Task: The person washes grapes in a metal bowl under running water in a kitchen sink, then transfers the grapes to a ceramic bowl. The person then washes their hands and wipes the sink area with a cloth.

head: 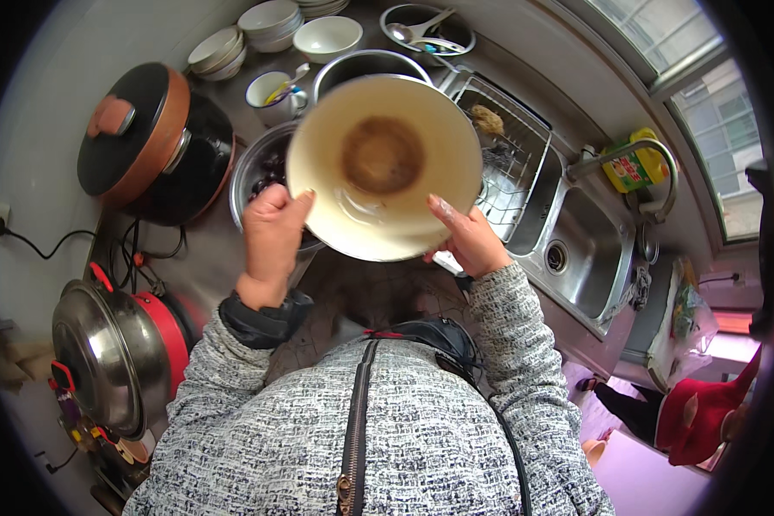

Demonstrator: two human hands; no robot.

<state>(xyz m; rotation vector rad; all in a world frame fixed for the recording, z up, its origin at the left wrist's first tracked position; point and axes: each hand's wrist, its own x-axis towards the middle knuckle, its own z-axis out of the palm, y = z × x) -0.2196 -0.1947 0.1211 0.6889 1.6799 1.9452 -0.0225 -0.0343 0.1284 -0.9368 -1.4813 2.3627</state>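
My left hand (272, 235) grips the left rim of a wide cream enamel-like basin (445, 151), thumb on the inside. On the basin's right rim, my right hand (474, 240) holds on with its thumb inside and fingers underneath. The basin is tilted so its inside faces me, with a round brown stain in the middle of its bottom. Partly hidden behind it, a steel basin (237, 193) contains small dark round fruit (267, 174). A small white object (448, 262) shows just below my right hand; whether I touch it cannot be told.
A steel sink (587, 251) with a faucet (661, 151) and wire rack (516, 193) lies right. White bowls (327, 39), an enamel mug (271, 97) and a steel pot (374, 61) stand behind. Left are a black cooker (200, 155) and lidded steel pan (106, 355). A person (696, 419) is at right.
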